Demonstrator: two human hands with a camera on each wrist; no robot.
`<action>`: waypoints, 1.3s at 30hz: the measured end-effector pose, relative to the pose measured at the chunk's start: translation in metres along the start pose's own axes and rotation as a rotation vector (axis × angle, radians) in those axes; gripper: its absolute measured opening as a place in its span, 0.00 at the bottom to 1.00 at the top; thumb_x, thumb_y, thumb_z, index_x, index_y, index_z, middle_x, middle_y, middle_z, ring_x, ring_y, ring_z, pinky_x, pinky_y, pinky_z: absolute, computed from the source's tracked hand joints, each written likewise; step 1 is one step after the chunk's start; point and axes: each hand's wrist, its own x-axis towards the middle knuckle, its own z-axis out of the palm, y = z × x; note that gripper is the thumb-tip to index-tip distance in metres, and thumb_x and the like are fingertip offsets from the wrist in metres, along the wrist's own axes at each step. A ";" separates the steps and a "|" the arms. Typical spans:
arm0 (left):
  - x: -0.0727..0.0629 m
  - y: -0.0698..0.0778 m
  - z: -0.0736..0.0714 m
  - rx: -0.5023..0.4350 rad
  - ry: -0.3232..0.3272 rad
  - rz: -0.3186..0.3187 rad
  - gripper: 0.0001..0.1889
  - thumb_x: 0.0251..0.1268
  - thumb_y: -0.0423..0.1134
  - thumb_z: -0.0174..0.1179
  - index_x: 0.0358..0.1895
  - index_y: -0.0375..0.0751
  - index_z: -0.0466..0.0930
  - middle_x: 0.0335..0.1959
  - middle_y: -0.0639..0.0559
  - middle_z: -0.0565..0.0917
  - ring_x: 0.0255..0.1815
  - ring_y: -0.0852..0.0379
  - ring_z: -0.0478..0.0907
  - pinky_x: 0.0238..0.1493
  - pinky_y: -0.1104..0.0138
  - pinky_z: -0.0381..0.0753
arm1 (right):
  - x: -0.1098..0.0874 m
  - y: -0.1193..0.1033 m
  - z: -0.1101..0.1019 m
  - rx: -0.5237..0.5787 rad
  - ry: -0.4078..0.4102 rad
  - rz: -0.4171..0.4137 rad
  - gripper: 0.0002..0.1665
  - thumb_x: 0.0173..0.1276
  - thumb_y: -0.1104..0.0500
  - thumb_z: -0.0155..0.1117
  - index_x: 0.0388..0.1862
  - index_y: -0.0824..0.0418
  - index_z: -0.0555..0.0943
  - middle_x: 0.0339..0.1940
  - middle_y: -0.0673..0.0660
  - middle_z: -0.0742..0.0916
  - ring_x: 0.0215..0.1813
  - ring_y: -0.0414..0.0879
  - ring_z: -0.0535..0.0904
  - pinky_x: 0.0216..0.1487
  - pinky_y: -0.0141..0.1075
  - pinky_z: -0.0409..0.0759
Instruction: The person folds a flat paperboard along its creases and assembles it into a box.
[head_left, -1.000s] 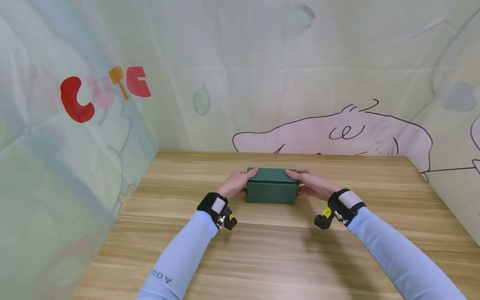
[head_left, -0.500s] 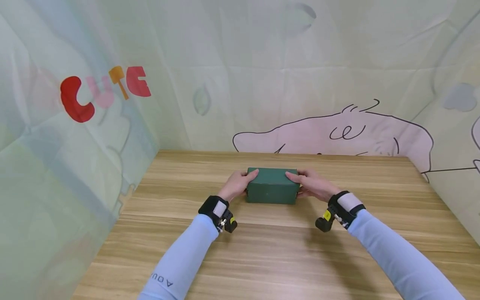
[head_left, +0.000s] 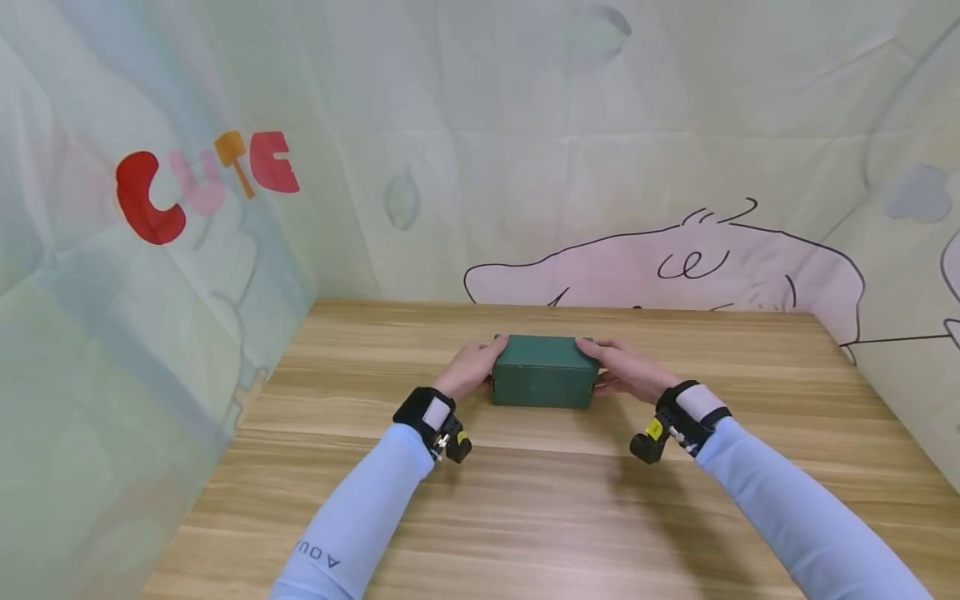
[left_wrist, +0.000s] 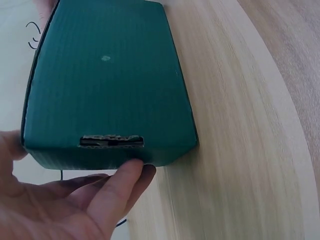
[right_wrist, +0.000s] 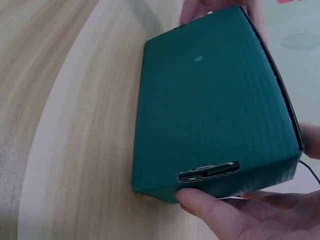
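Note:
A green cardboard box (head_left: 544, 383) sits on the wooden table in the head view, its lid down. My left hand (head_left: 471, 368) holds its left end, thumb on the lid's edge and fingers against the side. At the opposite end my right hand (head_left: 628, 371) grips in the same way, thumb tip on the top. The left wrist view shows the box's front (left_wrist: 107, 75) and a slot (left_wrist: 112, 141) near the end, with left fingertips (left_wrist: 131, 172) on the end face. A similar slot (right_wrist: 209, 171) appears in the right wrist view, above the right fingers (right_wrist: 212, 207). The inside of the box is hidden.
The wood-grain table (head_left: 525, 517) spreads around the box. Behind it hangs a pale cloth backdrop (head_left: 480, 183) with a cartoon drawing, and another printed cloth (head_left: 172, 333) borders the left side. Both wrists carry black straps with small cameras.
A second ago the lid's front edge showed a dark gap; it now lies flush with the front. Both thumbs have shifted slightly outward toward the box's ends. The box stays in place.

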 end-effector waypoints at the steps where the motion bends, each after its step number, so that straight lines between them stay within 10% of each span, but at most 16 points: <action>1: 0.000 0.000 -0.001 -0.008 -0.003 -0.010 0.33 0.75 0.59 0.42 0.63 0.31 0.72 0.61 0.39 0.76 0.61 0.47 0.75 0.61 0.54 0.76 | 0.000 0.000 -0.001 -0.002 -0.009 0.001 0.47 0.76 0.39 0.44 0.74 0.75 0.48 0.70 0.77 0.65 0.63 0.65 0.74 0.62 0.51 0.75; 4: -0.001 -0.001 -0.002 -0.011 0.000 -0.022 0.35 0.73 0.60 0.44 0.64 0.30 0.70 0.62 0.41 0.75 0.62 0.49 0.74 0.63 0.54 0.75 | 0.002 -0.001 -0.002 -0.004 -0.019 0.013 0.45 0.76 0.40 0.45 0.71 0.76 0.56 0.67 0.76 0.69 0.59 0.62 0.78 0.61 0.51 0.76; 7: -0.002 0.000 -0.002 0.049 0.000 -0.007 0.31 0.71 0.62 0.47 0.39 0.31 0.78 0.37 0.49 0.78 0.41 0.56 0.77 0.48 0.65 0.80 | 0.003 -0.001 -0.003 -0.011 -0.030 0.022 0.42 0.75 0.40 0.49 0.67 0.77 0.64 0.63 0.72 0.75 0.52 0.55 0.81 0.59 0.49 0.78; 12: -0.001 -0.001 0.001 0.090 0.023 0.034 0.30 0.70 0.61 0.50 0.15 0.47 0.55 0.16 0.58 0.55 0.19 0.60 0.56 0.24 0.70 0.59 | 0.003 0.000 -0.003 0.000 -0.034 0.036 0.41 0.72 0.40 0.54 0.64 0.76 0.68 0.60 0.67 0.78 0.48 0.50 0.82 0.56 0.46 0.80; 27: 0.000 -0.003 -0.001 0.067 0.004 0.045 0.26 0.71 0.59 0.49 0.20 0.47 0.58 0.29 0.53 0.66 0.33 0.57 0.69 0.45 0.60 0.78 | 0.005 0.000 -0.005 -0.012 -0.036 0.025 0.41 0.71 0.42 0.56 0.63 0.78 0.68 0.52 0.63 0.81 0.43 0.48 0.84 0.49 0.43 0.83; 35: -0.001 -0.002 -0.001 0.072 0.016 0.048 0.27 0.69 0.60 0.52 0.18 0.46 0.58 0.21 0.56 0.59 0.22 0.61 0.60 0.25 0.72 0.64 | 0.002 0.002 -0.005 -0.003 -0.018 0.015 0.41 0.70 0.41 0.57 0.62 0.76 0.70 0.51 0.62 0.83 0.40 0.47 0.83 0.48 0.42 0.83; 39: -0.005 0.000 -0.001 0.086 0.004 0.062 0.25 0.67 0.60 0.54 0.27 0.40 0.72 0.30 0.53 0.70 0.30 0.59 0.68 0.38 0.64 0.77 | 0.001 0.002 -0.003 -0.020 -0.020 -0.008 0.41 0.71 0.43 0.57 0.64 0.78 0.67 0.54 0.65 0.80 0.42 0.47 0.83 0.50 0.42 0.83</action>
